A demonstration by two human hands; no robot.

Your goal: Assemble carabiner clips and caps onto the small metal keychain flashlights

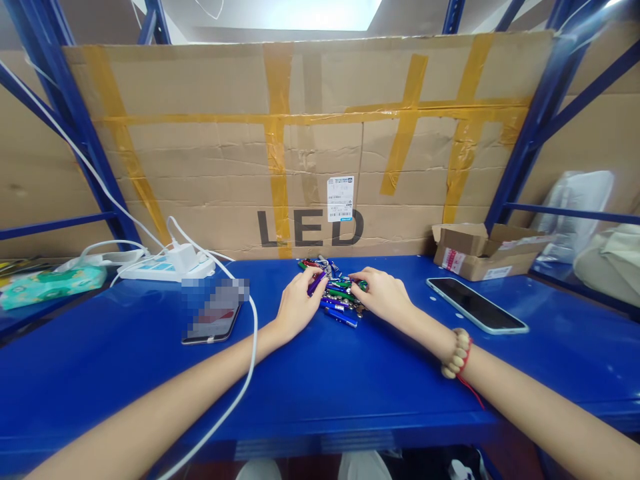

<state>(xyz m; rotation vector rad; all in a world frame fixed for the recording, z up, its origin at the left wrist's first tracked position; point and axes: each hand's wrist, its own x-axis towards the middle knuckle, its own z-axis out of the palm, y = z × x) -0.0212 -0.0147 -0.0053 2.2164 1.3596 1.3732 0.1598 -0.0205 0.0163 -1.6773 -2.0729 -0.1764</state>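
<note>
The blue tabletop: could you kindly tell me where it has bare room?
Bare: between the tube pile and the near edge; left of the dark phone; right of the bracelet, nearer than the pale phone. Crowded: at the pile, under the left hand and right hand, and back left, around the power strip.

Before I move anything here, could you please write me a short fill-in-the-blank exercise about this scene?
The left hand holds a slim cylinder coloured ____.
The beaded bracelet is worn on the person's ____ arm.
The large black letters on the cardboard spell ____.

Missing words: purple; right; LED.
</note>
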